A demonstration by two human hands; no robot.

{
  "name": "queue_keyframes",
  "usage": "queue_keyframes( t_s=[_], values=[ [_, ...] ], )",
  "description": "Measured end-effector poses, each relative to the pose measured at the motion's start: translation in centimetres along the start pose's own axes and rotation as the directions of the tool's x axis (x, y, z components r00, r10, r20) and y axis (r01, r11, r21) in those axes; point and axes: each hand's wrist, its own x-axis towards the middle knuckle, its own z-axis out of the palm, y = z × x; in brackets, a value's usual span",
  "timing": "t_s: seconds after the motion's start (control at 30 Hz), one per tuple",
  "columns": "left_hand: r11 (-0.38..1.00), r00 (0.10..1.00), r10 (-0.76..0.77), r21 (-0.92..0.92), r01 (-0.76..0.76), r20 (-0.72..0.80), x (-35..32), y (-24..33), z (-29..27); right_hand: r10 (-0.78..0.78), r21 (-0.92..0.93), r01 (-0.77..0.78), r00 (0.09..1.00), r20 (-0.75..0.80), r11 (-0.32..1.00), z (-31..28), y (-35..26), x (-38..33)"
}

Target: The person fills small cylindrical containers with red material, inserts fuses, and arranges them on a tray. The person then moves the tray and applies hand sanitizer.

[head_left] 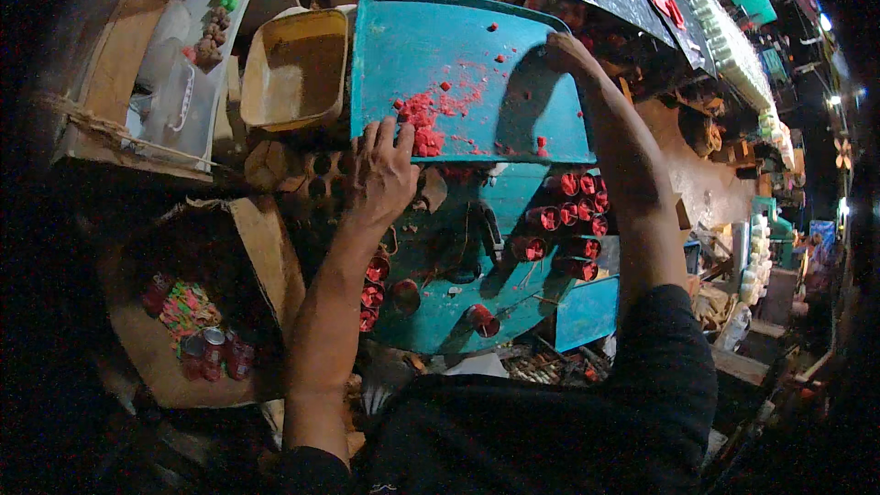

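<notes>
Red lumps (427,119): we are seeing them lying just beside the left hand's (383,163) slightly spread fingers, on the tray (422,46), its long axis running left-right. Right hand (572,53): reaching the far right corner; its pinch we cannot tell. Green counter (435,316): carrying cups (548,218). Room: dark, lamps (825,24) glowing rightward.

1. Before me lies a tray (431,37), lumps (423,135) on it near its front left corner.
2. My left hand (382,163) is by that corner, my right hand (570,53) at the far right one.
3. A basin (295,121) sits left of it.
4. Nearer me, cups (569,212) sit on the table (440,312), mostly right.
5. Left, a box (268,247) holds cans (214,337).
</notes>
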Motion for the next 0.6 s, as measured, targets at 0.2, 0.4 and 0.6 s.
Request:
queue_keyframes(
  t_s=[0.2, 0.4, 0.6],
  values=[
    [0.957, 0.999, -0.033, -0.288, 0.042, 0.035, 3.0, 2.1, 0.4, -0.200, 0.091, 0.231, 0.943, -0.265, 0.969, -6.8, -1.9, 2.0],
    [0.962, 0.955, -0.129, -0.199, 0.186, 0.268, 4.9, 0.0, -2.1, -0.227, 0.067, 0.224, 0.973, 0.043, 0.972, -6.6, -16.7, -2.1],
    [0.999, 0.974, -0.013, -0.038, 0.022, 0.228, 6.4, -0.1, -0.6, -0.070, 0.297, 0.025, 0.987, 0.142, 0.955, -12.4, -24.7, -11.8]
  ],
)
